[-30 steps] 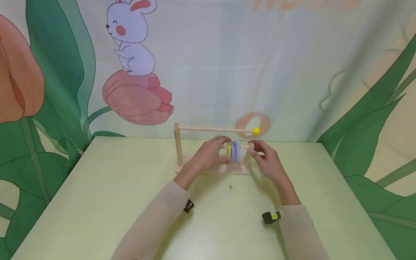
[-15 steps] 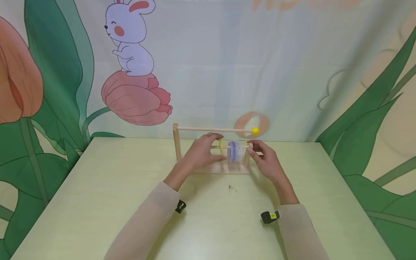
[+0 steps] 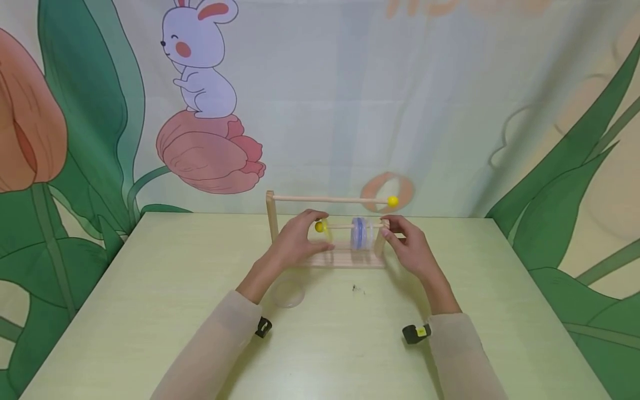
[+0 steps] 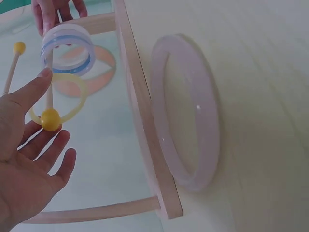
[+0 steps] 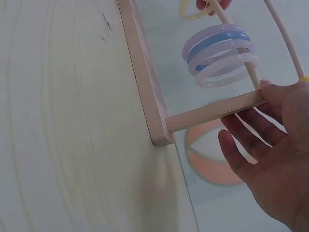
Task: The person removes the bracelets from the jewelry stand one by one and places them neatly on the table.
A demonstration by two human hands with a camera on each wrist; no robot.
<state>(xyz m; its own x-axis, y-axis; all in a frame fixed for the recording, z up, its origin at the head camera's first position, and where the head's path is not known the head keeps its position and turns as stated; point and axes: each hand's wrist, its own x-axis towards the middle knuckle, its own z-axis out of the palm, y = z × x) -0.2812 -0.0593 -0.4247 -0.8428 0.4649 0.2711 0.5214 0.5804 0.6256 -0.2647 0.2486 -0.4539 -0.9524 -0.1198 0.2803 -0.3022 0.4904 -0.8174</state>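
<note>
A wooden bracelet stand [image 3: 350,259] has two rods, each tipped with a yellow ball. My left hand [image 3: 295,239] holds a yellow bangle [image 4: 83,99] between thumb and fingers. That bangle surrounds the lower rod right by its ball end [image 4: 50,120]. Farther along the same rod hang several bangles, lilac and whitish with a blue bangle [image 5: 219,42] among them. At the rod's fixed end, my right hand [image 3: 412,247] grips the top of the short post [image 5: 217,111], thumb on one side and fingers on the other.
A pale lilac bangle [image 4: 208,111] lies flat on the table, in front of the stand near my left wrist. Small dark marks [image 3: 357,289] show on the tabletop ahead of the base. A printed curtain [image 3: 320,111] hangs behind the table.
My left hand has moved left, sliding the yellow bangle along the lower rod from the other bangles to the ball end. The lilac bangle on the table has come into view. My right hand stays put.
</note>
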